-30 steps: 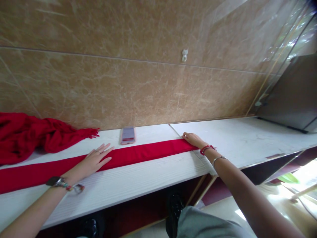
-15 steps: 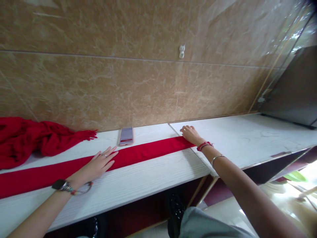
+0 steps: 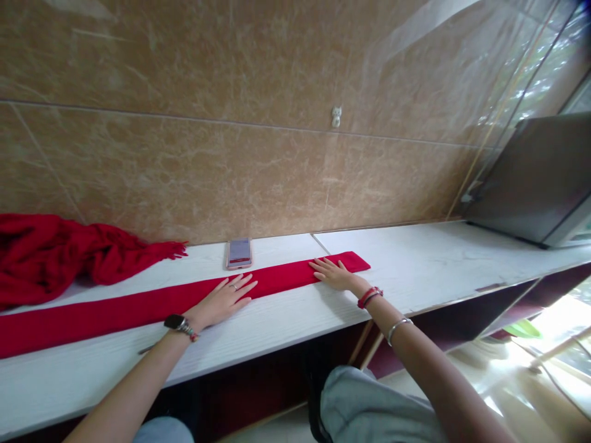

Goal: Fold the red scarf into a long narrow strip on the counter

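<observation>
A long red strip of folded cloth (image 3: 138,311) lies flat along the white table, running from the left edge of view to just past the tabletop seam. My left hand (image 3: 224,301) rests on its middle part, palm down with fingers spread. Nearer the strip's right end, my right hand (image 3: 332,272) lies flat on the cloth, fingers outstretched. Neither hand grips anything. Behind the strip, at the left, a crumpled red scarf (image 3: 60,252) with a fringed end is heaped. A phone (image 3: 239,253) lies between the strip and the wall.
A brown marbled wall (image 3: 207,172) borders the back of the white table (image 3: 415,264). At the far right stands a grey box-like appliance (image 3: 530,178). A small white cat-shaped hook (image 3: 336,117) is on the wall. My knees are below the table's front edge.
My left hand has slid right along the strip. My right hand has moved left from the strip's end and flattened, leaving that end uncovered. The camera view has shifted slightly.
</observation>
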`<state>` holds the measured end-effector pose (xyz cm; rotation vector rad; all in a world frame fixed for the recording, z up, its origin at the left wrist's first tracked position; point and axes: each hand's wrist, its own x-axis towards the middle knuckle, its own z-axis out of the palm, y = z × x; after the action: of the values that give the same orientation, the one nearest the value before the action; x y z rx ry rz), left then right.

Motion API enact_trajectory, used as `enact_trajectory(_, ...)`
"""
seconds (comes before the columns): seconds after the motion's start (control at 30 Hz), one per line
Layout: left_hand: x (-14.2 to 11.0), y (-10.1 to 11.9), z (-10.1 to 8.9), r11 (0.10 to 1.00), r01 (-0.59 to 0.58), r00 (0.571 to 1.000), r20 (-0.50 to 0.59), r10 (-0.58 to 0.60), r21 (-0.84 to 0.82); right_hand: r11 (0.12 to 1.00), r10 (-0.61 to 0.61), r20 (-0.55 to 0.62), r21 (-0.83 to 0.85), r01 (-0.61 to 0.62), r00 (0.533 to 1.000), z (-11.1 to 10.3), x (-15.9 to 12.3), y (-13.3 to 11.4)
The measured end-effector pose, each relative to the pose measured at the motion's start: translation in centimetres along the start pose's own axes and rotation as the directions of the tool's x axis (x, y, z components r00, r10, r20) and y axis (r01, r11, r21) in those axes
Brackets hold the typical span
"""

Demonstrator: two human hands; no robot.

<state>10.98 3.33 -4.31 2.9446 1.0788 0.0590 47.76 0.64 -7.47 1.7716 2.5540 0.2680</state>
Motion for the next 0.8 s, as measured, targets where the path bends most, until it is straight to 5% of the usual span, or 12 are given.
enact_trajectory(0.17,0.4,0.1,-0.6,1.0,0.001,1.0,-0.025,-0.001,0.0,0.993,0.102,-0.109,-0.045,-0.108,0.989,1.3,-2.2,4.8)
enact_trajectory(0.33,1.9,1.7,-1.6,0.994,-0.015,0.987,-0.158,0.032,0.11,0.987,0.146,-0.216,0.099,-0.127,0.965,-0.1,-3.9,7.9)
enact_trajectory(0.63,9.1,8.1,-2.0,0.943,-0.23,0.943,-0.182,0.277,0.242,0.965,0.11,-0.245,0.259,-0.044,0.963,-2.4,-5.6,8.0)
enact_trajectory(0.8,11.5,9.5,-1.0,0.926,-0.244,0.929,-0.206,0.308,0.287,0.964,0.132,-0.227,0.256,-0.072,0.965,-2.1,-6.6,8.1)
